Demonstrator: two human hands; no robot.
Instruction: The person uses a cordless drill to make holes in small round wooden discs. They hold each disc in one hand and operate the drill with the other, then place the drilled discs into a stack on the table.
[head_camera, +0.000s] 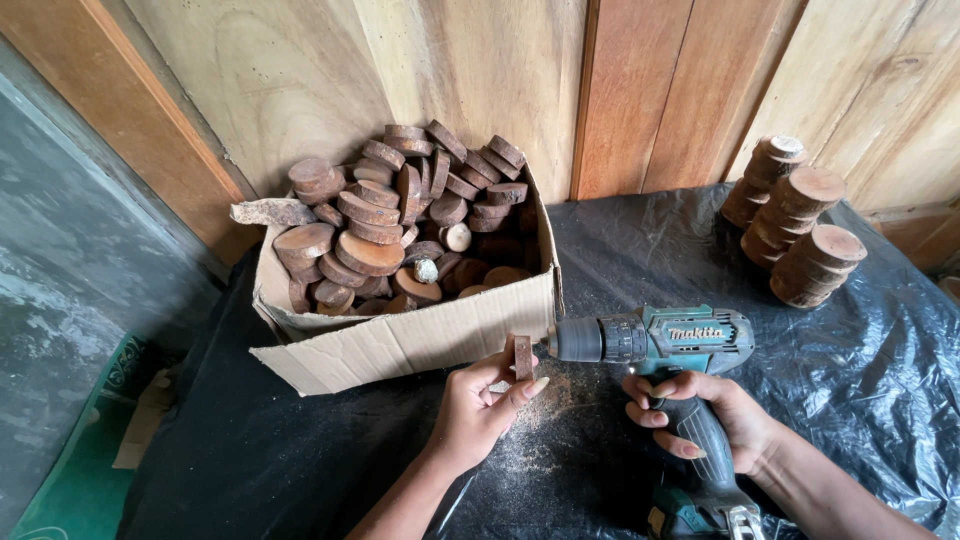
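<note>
My left hand (478, 405) pinches a small round wooden slice (523, 357) on edge, just in front of the cardboard box. My right hand (705, 415) grips the handle of a teal and black cordless drill (660, 340). The drill lies level and its chuck points left, with the bit against the flat face of the slice. Pale sawdust (545, 400) is scattered on the black plastic sheet under both hands.
An open cardboard box (400, 345) heaped with brown wooden slices (390, 225) stands at the middle left. Three stacks of wooden slices (800, 220) stand at the back right. Black plastic sheeting (850, 370) covers the table. Wooden boards (640, 90) form the wall behind.
</note>
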